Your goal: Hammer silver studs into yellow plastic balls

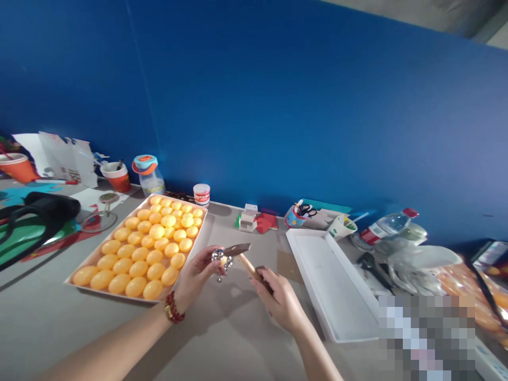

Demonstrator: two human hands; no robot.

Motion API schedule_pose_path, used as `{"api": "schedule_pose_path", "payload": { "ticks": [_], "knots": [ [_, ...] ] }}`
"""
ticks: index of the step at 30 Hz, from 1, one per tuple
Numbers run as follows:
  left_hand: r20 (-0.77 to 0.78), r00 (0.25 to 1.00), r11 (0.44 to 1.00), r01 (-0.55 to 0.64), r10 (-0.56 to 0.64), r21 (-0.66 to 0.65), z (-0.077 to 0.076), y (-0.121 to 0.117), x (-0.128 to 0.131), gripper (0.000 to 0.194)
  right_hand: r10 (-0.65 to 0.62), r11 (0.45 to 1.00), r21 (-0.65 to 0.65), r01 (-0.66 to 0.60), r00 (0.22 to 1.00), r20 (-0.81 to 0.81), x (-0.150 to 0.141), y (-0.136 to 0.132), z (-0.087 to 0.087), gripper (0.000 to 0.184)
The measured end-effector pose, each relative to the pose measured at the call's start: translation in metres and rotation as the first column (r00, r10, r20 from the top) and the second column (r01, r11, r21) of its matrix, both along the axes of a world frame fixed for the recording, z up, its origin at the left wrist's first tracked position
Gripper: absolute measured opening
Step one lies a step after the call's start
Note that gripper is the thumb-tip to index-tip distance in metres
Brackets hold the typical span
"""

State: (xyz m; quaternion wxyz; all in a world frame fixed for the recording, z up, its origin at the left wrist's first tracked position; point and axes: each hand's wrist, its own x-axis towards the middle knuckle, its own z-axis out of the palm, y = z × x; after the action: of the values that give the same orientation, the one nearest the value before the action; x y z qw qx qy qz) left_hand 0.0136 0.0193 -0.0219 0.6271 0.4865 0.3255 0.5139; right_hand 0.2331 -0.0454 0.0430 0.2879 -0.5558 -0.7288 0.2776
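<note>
My left hand (198,272), with a red beaded bracelet at its wrist, is closed on a cluster of small shiny silver balls (218,255) that look like jingle bells. One ball dangles below the fingers. In my right hand (278,296) is a hammer-like tool (248,266) with a wooden handle, gripped at its darker lower end. Its dark flat head (237,249) points up beside the silver cluster; whether they touch, I cannot tell. Both hands are above the grey table, between a box of orange balls and a white tray.
Left of my hands lies the shallow box (71,279) of orange balls (138,269). A long white tray (337,286) lies to the right. Along the blue wall stand a jar (152,177), a small tub (201,194), a pen cup (296,216) and a plastic bottle (387,227).
</note>
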Motion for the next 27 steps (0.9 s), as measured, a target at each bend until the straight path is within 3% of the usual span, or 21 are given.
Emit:
{"api": "schedule_pose_path", "payload": {
  "ticks": [18, 27],
  "knots": [
    [-0.106, 0.994, 0.997, -0.014, 0.022, 0.073, 0.0109, -0.0059, 0.0025, 0.04, 0.029, 0.999, 0.019, -0.031, 0.994, 0.101, -0.0006, -0.0016, -0.0003, 0.018],
    [-0.07, 0.997, 0.998, -0.013, 0.017, 0.058, 0.0056, -0.0041, 0.0023, 0.039, 0.006, 1.0, 0.022, -0.009, 0.993, 0.115, -0.0003, -0.0021, 0.0001, 0.019]
  ]
}}
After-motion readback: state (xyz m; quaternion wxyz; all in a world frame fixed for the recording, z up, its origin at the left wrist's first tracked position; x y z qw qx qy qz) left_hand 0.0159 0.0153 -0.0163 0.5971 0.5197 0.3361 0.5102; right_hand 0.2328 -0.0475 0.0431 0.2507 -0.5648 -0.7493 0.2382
